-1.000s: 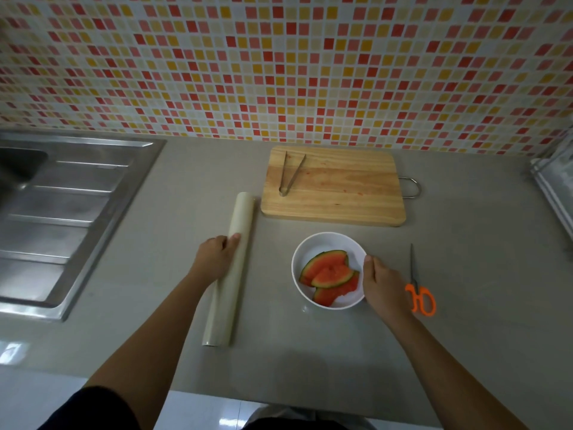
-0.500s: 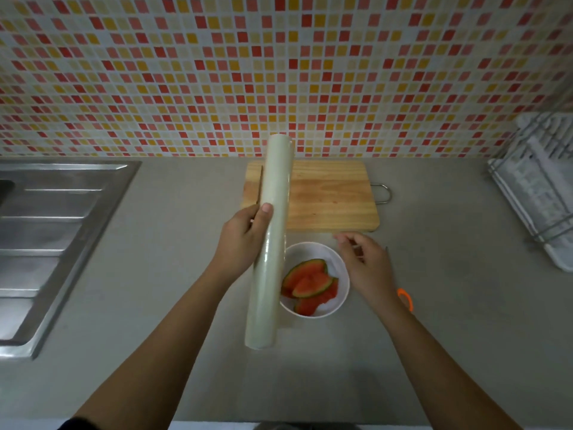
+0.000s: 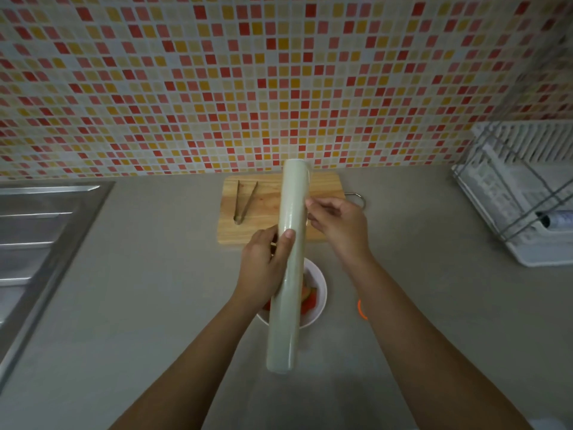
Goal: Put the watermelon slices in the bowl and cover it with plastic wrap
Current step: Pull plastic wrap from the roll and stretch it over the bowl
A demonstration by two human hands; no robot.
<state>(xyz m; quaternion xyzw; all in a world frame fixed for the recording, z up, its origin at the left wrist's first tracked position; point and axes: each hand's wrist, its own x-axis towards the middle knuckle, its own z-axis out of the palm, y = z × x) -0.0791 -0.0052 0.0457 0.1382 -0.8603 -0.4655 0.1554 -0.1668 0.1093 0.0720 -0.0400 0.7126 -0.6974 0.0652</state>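
Your left hand (image 3: 262,271) grips the wrap roll (image 3: 285,321) above the bowl (image 3: 323,294); fingers (image 3: 313,209) of your right hand (image 3: 339,223) pinch its film edge. Peel slowly, pulling straight and wide.

A home kitchen: a grey counter (image 3: 148,290) runs under a wall of small red, orange and yellow mosaic tiles (image 3: 217,88), with a stainless steel sink and drainboard (image 3: 34,243) set in at the left, a wooden cutting board (image 3: 266,209) carrying metal tongs (image 3: 245,201) at the back, and a white dish rack (image 3: 524,193) at the right.
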